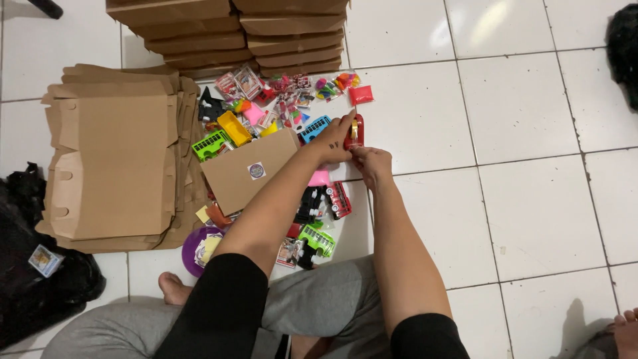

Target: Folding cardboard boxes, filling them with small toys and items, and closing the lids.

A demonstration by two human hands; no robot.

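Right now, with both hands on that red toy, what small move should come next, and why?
Probably lower the red toy into the brown box just beside the left hand. Both the left hand and the right hand have a grip on it above the white floor, the box lies closest among the scattered toys, and the flat cartons wait unfolded.

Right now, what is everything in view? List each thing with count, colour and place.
red tape dispenser: one, red, held by both hands.
closed box: one, brown with a round sticker, among the toys.
small toys: many, mixed colours, on the floor; count unclear.
flat cardboard sheets: a pile, brown, at left.
folded boxes: two stacks, brown, at top.
purple plate: one, beside the knee.
black bag: one, far left.
tiled floor: white.
left hand: on the dispenser.
right hand: at its lower end.
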